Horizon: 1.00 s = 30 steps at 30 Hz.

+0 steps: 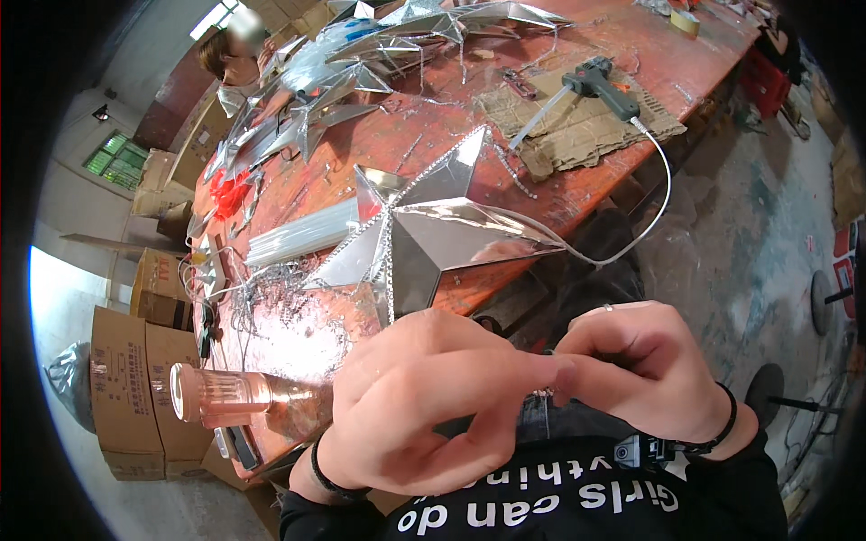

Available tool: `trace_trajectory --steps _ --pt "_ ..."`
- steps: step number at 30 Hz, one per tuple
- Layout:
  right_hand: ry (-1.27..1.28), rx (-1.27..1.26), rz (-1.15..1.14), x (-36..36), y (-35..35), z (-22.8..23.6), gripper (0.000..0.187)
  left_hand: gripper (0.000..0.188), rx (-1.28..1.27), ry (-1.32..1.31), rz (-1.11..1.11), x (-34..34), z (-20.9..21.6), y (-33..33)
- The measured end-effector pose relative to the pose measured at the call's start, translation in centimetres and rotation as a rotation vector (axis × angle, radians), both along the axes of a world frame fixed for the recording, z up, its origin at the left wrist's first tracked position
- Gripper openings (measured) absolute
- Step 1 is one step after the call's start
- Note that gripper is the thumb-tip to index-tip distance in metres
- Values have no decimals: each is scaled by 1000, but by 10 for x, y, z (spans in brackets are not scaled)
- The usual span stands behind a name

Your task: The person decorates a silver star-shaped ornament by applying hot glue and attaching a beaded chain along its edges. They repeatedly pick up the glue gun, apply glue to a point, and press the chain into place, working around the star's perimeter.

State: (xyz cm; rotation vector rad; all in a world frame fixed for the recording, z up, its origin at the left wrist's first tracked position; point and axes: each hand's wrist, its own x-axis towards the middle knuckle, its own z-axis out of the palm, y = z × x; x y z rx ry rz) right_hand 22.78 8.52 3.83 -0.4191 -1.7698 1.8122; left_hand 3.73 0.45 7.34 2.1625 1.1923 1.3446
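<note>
In front of my body my left hand (pixel 424 397) and my right hand (pixel 631 361) meet, both closed with the fingertips pinched together. A tiny glinting, bead-like bit shows just under the touching fingertips; most of whatever they hold is hidden. Just beyond my hands, on the red table (pixel 541 212), lies a shiny silver star (pixel 424 225) with mirror-like faces. Lines of small sparkling beads run along some of its ridges from the centre. Neither hand visibly touches the star.
A glue gun (pixel 603 88) rests on cardboard (pixel 559 144) at the right, its white cord (pixel 666 194) hanging over the edge. Clear glue sticks (pixel 302 233) lie left of the star. A bottle (pixel 221 395) stands nearer. More silver stars (pixel 316 122) and a person (pixel 236 68) are farther off.
</note>
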Motion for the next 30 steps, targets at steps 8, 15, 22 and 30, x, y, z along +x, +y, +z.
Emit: trace_trajectory --steps 8,15,22,30 --pt "-101 279 -19 2 6 0 14 41 -43 -321 298 -10 -8 1" --pt "-210 58 -149 23 15 -9 18 32 -171 -283 496 -31 -10 13" --pt "-315 61 -176 28 29 -14 19 32 -192 -28 652 -48 -16 25" --pt "-249 270 -212 6 46 -12 17 30 -127 235 765 -61 -21 49"
